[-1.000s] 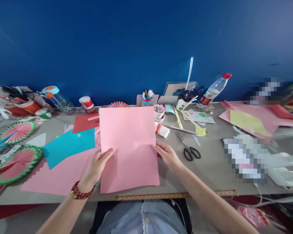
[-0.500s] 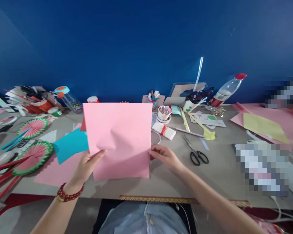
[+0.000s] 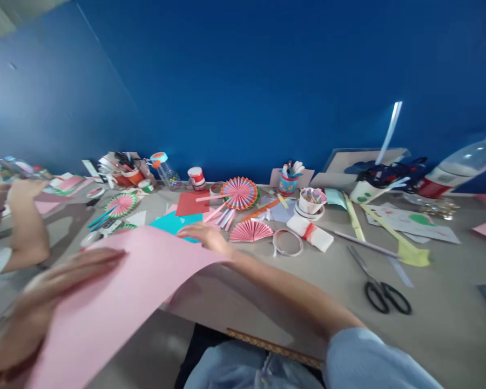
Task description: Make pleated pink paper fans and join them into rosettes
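Note:
A large pink sheet of paper (image 3: 137,286) slants across the lower left, curving and held off the table. My left hand (image 3: 65,281), blurred, grips its left side with the fingers lying over the paper's face. Beyond the sheet's far edge is my right hand (image 3: 206,237), its fingers stretched leftward over a teal sheet (image 3: 174,223); their lower side is partly hidden by the pink paper. A red paper square (image 3: 191,203) lies just behind the teal sheet. To the right of this hand sits a folded pink paper fan (image 3: 251,231).
Black-handled scissors (image 3: 383,294) lie at right, near a white roll with a red tie (image 3: 310,233). A round pleated fan (image 3: 240,193), a pen cup (image 3: 288,181) and a tilted bottle (image 3: 457,167) stand or lie along the blue wall. Another person's arm (image 3: 26,227) is at far left.
The pink sheet has swung from upright in front of me to a slant at lower left. My right hand has left its right edge and moved left over the teal sheet. The view has turned left.

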Motion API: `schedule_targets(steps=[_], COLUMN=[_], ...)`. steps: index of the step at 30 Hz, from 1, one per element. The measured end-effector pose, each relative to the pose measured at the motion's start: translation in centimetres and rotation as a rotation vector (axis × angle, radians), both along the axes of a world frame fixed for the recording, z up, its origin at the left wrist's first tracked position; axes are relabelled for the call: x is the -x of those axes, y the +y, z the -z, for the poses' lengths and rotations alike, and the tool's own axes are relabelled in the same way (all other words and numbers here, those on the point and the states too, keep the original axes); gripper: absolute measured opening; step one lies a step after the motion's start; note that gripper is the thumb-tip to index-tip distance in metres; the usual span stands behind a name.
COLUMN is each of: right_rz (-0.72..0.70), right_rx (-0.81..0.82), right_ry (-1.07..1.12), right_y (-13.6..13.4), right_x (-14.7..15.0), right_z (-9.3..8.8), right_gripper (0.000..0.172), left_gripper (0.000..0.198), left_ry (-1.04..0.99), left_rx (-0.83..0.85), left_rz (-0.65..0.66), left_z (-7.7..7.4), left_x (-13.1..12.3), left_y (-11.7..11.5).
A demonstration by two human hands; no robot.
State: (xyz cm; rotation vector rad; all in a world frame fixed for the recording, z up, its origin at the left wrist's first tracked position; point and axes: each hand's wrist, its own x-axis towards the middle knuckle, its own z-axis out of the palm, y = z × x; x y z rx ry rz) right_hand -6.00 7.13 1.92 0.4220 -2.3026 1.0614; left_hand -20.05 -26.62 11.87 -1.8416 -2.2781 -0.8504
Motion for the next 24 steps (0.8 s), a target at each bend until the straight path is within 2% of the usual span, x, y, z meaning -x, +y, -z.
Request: schedule_targets(steps=[1,3,5,7,8,10,13,15,18,20,22,24], right_rz=[0.0,-0.059,-0.084,-0.122,-0.128,-0.083,0.089,0.115,-0.035,-0.108,-0.139,-0.144], right_rx=[-0.081,-0.257,-0.339,-0.382,-0.386,-0.349,-0.232,-0.276,-0.414,-0.495,-0.552,-0.566], right_ry=[-0.028,-0.082,-0.117,-0.142,-0.15,-0.156,-0.142,-0.178,-0.256,-0.303,-0.342,-0.349], right_y=[-0.8,-2.0,-2.6,-2.5,-2.4,-2.1,-2.4,-3.4,-5.5,-6.5,-6.7,-6.2], right_x=[0.6,1.2,1.4,1.7,1.9,2.6,3.9,4.4,4.3,3.8,3.4,3.1], right_z=[1.3,3.8,5.7,6.3,6.1,5.0,3.1,2.8,4.0,5.4,6.4,6.9], right_gripper=[0.03,0.04,0.044,0.045,0.044,0.038,0.032,0.037,0.05,0.074,0.088,0.091], left_gripper=[0.031,0.042,0.053,0.059,0.061,0.062,0.062,0.061,0.057,0.054,0.051,0.05], left_ry=[0.0,-0.006,-0.011,-0.006,0.01,0.047,0.095,0.094,0.051,0.017,-0.018,-0.044], left_rx=[0.075,0.18,0.248,0.296,0.318,0.335,0.345,0.359,0.345,0.331,0.331,0.334], left_rz=[0.081,0.132,0.133,0.133,0.139,0.16,0.194,0.2,0.179,0.145,0.098,0.053], left_z=[1.0,4.1,7.4,9.9,10.6,11.2,10.7,10.4,10.4,10.5,10.5,10.2], left_x=[-0.3,-1.0,-2.1,-3.2,-3.7,-4.2,-4.2,-3.9,-3.4,-3.2,-3.3,-3.6], left_y=[0.4,0.6,-0.2,-1.3,-1.8,-2.0,-1.2,-0.6,-0.4,-0.8,-1.5,-2.3])
